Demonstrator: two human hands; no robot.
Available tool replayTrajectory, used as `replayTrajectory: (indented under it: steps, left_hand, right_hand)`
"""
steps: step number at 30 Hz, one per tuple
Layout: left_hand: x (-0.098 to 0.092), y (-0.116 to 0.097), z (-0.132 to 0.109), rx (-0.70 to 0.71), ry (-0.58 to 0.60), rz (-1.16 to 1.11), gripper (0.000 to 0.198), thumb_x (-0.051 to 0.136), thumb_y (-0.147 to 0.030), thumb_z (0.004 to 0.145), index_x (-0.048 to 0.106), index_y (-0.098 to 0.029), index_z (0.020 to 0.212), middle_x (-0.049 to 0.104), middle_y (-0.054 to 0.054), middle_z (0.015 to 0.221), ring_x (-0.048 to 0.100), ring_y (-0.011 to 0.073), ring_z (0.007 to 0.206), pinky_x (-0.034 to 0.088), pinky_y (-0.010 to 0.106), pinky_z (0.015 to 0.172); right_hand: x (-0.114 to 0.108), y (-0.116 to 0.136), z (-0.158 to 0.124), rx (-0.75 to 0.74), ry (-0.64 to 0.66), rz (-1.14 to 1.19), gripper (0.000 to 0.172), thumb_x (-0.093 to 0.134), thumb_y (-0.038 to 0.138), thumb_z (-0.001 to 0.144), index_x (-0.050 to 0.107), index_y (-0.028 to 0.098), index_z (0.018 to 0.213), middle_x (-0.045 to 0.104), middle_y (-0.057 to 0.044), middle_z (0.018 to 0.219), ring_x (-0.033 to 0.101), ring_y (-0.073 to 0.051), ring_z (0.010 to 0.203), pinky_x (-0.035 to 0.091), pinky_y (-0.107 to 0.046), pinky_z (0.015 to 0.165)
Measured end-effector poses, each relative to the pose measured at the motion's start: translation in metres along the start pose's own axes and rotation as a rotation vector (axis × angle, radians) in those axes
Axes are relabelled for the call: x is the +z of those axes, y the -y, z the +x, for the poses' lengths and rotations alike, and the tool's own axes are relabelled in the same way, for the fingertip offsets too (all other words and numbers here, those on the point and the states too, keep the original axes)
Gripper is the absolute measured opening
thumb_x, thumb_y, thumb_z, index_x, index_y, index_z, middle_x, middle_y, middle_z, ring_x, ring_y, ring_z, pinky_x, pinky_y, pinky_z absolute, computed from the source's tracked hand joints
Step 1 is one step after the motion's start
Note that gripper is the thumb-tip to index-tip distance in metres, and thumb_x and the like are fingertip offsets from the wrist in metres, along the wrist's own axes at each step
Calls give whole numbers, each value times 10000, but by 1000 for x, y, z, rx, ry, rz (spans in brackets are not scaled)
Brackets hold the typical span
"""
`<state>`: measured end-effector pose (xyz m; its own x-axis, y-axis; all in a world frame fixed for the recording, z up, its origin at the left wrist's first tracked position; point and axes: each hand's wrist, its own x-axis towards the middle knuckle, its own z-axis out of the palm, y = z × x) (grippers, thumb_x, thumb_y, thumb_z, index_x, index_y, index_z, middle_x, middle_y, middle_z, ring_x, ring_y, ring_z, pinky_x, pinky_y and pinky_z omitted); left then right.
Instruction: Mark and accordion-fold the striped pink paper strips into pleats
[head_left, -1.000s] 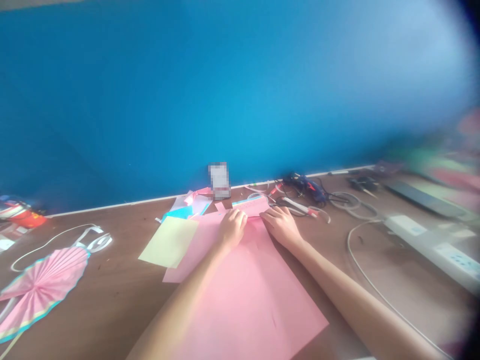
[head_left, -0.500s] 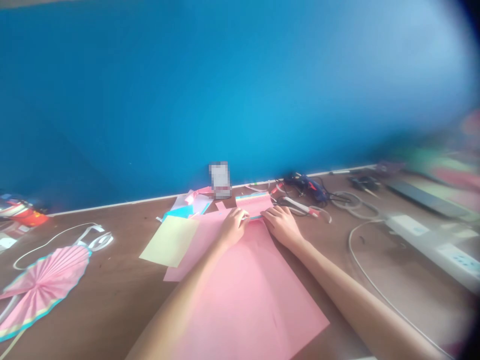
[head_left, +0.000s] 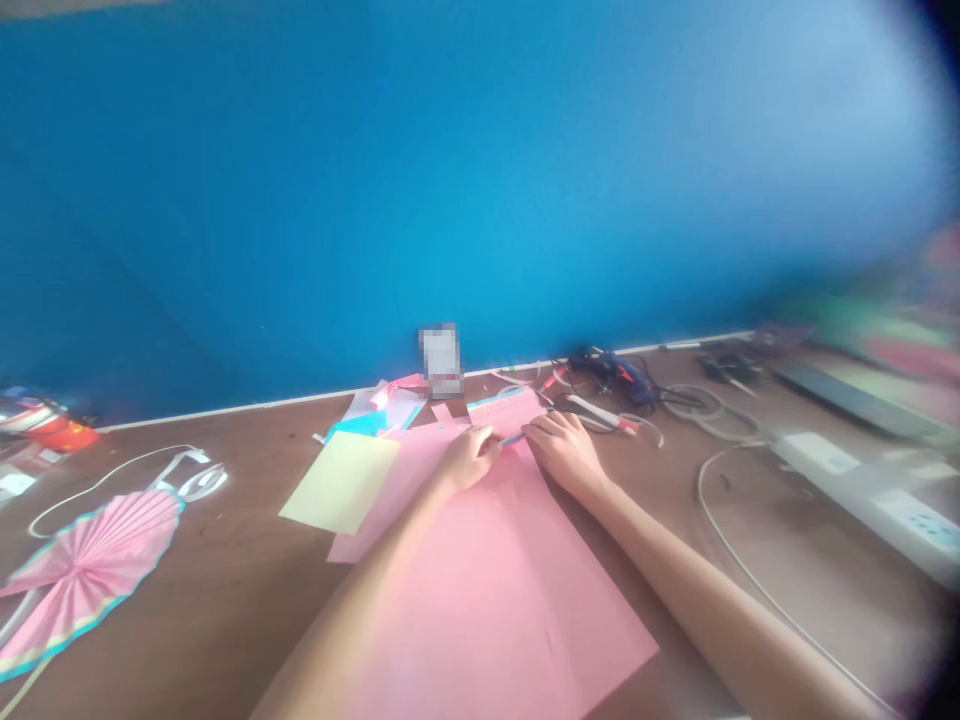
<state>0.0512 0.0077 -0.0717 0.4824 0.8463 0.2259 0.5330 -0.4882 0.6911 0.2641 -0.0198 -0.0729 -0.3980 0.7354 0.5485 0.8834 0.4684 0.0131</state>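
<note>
Pink paper sheets (head_left: 491, 590) lie on the table beneath my hands and forearms. My left hand (head_left: 472, 457) is closed, thumb and fingers pinching the left end of a narrow folded paper strip (head_left: 513, 440) with a blue edge. At its right end my right hand (head_left: 561, 445) is closed too, its fingers bent down over the strip, their tips partly hidden. Just beyond the hands lies a pink paper piece with a pale and blue far edge (head_left: 504, 406); whether it joins the strip is unclear.
A pale yellow sheet (head_left: 341, 483) lies left of my left hand. Farther left is a pleated pink paper fan (head_left: 97, 570) beside a white ribbon (head_left: 204, 482). Cables and a dark blue tool (head_left: 628, 378) sit back right, near a white power strip (head_left: 862, 490). A blue wall (head_left: 375, 200) rises behind.
My left hand has turned slightly, its fingertips shifting a little right along the strip. The far pink piece has tilted and moved slightly. My right hand has hardly moved.
</note>
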Motion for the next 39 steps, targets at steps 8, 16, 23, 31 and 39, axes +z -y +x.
replayTrajectory:
  steps: [8, 16, 23, 31, 39]
  left_hand:
    - [-1, -4, -3, 56, -4, 116, 128, 550, -279, 860, 607, -196, 940, 644, 62, 983, 585, 193, 901, 457, 281, 761]
    - [1, 1, -2, -3, -20, 47, 100, 538, -196, 828, 565, -205, 924, 649, 41, 984, 587, 172, 879, 460, 263, 727]
    - [0, 1, 0, 17, 6, 5, 211, 571, -300, 846, 617, -206, 1029, 666, 51, 1022, 607, 184, 905, 470, 273, 776]
    - [5, 6, 5, 42, -33, 64, 242, 460, -337, 933, 659, -199, 935, 694, 55, 977, 615, 195, 911, 453, 288, 815]
    - [0, 7, 4, -27, -52, -83, 290, 499, -390, 910, 699, -185, 956, 718, 43, 906, 634, 188, 839, 456, 278, 788]
  right_hand:
    - [1, 0, 1, 24, 27, 8, 159, 526, 171, 907, 681, 196, 884, 672, -57, 887, 519, -198, 889, 285, -332, 789]
    - [1, 2, 0, -16, 92, 54, 173, 506, 162, 905, 655, 185, 989, 680, -66, 936, 550, -206, 911, 290, -325, 781]
    - [2, 2, 0, -44, 99, 85, 183, 474, 184, 940, 653, 190, 977, 691, -60, 940, 565, -194, 896, 294, -313, 764]
    - [2, 1, 0, -36, 76, 77, 215, 492, 188, 927, 651, 190, 1074, 703, -70, 988, 562, -209, 937, 297, -326, 822]
    - [3, 0, -1, -68, 43, 84, 249, 448, 213, 959, 674, 206, 1065, 702, -67, 953, 560, -196, 901, 299, -322, 813]
